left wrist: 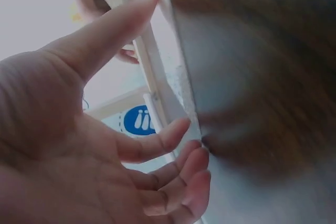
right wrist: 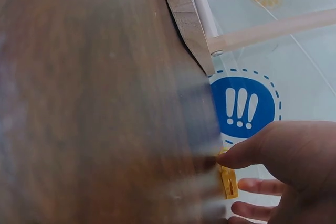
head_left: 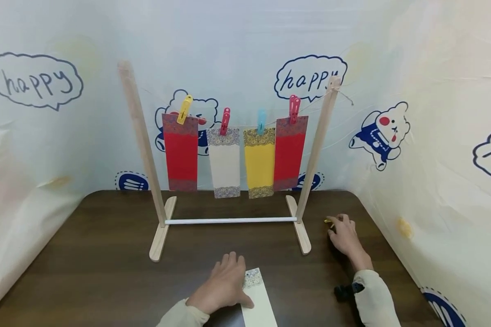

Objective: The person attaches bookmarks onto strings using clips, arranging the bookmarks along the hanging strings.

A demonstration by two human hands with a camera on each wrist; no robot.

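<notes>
On the table before me lies a white card (head_left: pixel 258 295) with a lacy patterned band at its far end. My left hand (head_left: pixel 225 284) is at its left edge, thumb over the card and fingers stretched forward; the left wrist view shows its fingers (left wrist: pixel 181 182) spread apart from the thumb. Off to the right, my right hand (head_left: pixel 345 236) pinches a small yellow clothespin (right wrist: pixel 229 181) low at the tabletop, thumb and fingertips on either side of it. Part of the clothespin is hidden behind the fingers in the head view.
A wooden stand (head_left: pixel 143 145) with a white crossbar (head_left: pixel 229 221) carries a string. Clothespins hold red (head_left: pixel 181 154), white (head_left: pixel 225 163) and yellow (head_left: pixel 259 165) cards and another red card (head_left: pixel 289 154) on it. Printed curtains surround the dark table (head_left: pixel 86 254).
</notes>
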